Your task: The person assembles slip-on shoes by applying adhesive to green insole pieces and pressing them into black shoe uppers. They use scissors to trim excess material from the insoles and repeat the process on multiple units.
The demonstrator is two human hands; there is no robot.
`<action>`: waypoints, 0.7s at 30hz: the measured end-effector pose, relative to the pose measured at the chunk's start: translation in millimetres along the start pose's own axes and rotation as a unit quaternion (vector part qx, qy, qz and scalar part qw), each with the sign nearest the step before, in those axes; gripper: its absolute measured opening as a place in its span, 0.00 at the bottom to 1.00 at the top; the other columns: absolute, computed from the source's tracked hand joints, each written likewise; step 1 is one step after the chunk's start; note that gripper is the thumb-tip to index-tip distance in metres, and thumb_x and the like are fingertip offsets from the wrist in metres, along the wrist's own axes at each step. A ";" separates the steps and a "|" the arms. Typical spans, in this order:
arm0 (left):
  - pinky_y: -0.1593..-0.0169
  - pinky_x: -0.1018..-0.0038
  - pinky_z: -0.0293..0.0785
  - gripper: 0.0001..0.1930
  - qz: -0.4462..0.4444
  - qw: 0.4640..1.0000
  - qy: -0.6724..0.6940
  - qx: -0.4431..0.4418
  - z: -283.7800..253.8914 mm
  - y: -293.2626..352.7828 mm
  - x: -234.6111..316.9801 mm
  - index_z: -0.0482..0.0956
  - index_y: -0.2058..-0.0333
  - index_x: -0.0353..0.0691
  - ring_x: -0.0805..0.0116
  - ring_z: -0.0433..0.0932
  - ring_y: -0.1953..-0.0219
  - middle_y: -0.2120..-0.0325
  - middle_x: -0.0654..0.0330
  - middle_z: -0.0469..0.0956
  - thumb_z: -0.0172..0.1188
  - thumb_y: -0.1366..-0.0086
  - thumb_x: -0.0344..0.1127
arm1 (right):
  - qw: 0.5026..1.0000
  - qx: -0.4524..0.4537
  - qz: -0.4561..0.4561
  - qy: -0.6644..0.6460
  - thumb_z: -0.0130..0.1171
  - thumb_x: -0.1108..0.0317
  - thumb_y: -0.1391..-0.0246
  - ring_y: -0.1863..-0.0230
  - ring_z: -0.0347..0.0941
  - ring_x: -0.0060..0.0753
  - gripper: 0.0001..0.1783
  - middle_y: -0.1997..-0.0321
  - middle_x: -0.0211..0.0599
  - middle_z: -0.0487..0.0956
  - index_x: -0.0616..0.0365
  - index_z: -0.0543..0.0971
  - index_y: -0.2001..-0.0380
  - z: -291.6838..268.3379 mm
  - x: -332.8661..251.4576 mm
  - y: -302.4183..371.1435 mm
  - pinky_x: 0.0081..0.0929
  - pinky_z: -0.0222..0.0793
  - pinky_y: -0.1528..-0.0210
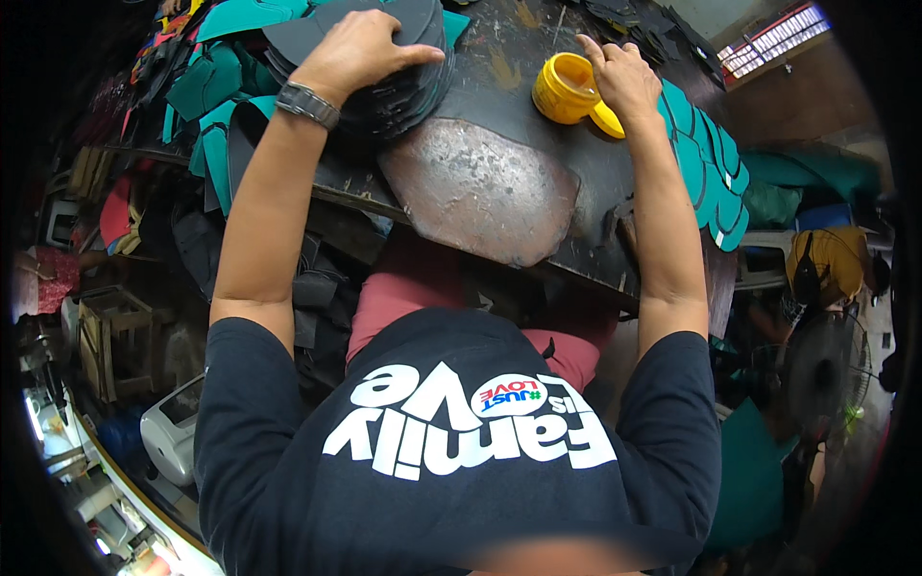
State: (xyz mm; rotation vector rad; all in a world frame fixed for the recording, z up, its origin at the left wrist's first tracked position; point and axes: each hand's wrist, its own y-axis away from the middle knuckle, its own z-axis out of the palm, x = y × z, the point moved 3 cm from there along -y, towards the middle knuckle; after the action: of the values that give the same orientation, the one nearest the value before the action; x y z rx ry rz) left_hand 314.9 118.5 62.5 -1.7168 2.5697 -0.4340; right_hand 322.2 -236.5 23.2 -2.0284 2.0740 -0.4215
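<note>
One yellow jar [554, 102] partly behind right hand [628, 84]

Right hand [626, 82] at open yellow jar [555, 98]

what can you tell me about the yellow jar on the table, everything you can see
The yellow jar is squat and round, plastic by its look, with a wide mouth. It appears upright and open on the dark table, beyond the mottled slab. A brownish-orange interior shows. A yellow lid lies beside it, toward the right. The right hand is close to its rim; whether they touch cannot be told.
</note>
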 end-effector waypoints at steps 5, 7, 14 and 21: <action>0.50 0.66 0.80 0.33 -0.001 1.000 -0.018 0.014 -4.9 -5.5 -6.8 0.84 0.51 0.31 0.51 0.86 0.56 0.58 0.42 0.85 0.67 0.37 0.60 | 0.970 -0.090 -0.151 0.166 0.43 0.40 0.30 0.57 0.84 0.49 0.30 0.56 0.40 0.84 0.50 0.84 0.50 -16.7 -12.9 47.2 0.43 0.81 0.62; 0.59 0.57 0.78 0.26 0.015 0.999 -0.041 -0.021 -0.8 -6.7 -6.5 0.84 0.64 0.31 0.46 0.83 0.65 0.68 0.42 0.83 0.64 0.35 0.55 | 0.981 -0.184 -0.002 0.063 0.47 0.34 0.35 0.59 0.84 0.50 0.34 0.62 0.44 0.86 0.54 0.87 0.58 -24.3 -13.3 64.3 0.46 0.79 0.60; 0.66 0.55 0.77 0.16 0.127 0.977 -0.123 0.122 18.2 -20.4 4.9 0.82 0.76 0.33 0.45 0.80 0.73 0.77 0.44 0.80 0.61 0.40 0.42 | 0.965 -0.139 -0.034 -0.218 0.55 0.38 0.37 0.58 0.81 0.54 0.30 0.60 0.48 0.85 0.56 0.88 0.61 -44.8 -24.9 134.8 0.47 0.76 0.54; 0.67 0.67 0.76 0.07 0.060 0.937 -0.135 0.316 -118.9 25.2 30.9 0.81 0.62 0.34 0.63 0.80 0.73 0.74 0.54 0.80 0.56 0.34 0.29 | 0.810 0.077 0.086 -0.575 0.62 0.63 0.34 0.66 0.77 0.21 0.17 0.61 0.33 0.82 0.61 0.82 0.48 -59.0 10.3 182.2 0.19 0.72 0.62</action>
State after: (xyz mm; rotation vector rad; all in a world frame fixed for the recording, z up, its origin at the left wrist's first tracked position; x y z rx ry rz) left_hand 259.7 125.3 174.9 -1.2761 2.0127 -0.8365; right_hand 130.6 -241.3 16.0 -1.3488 1.3191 0.5546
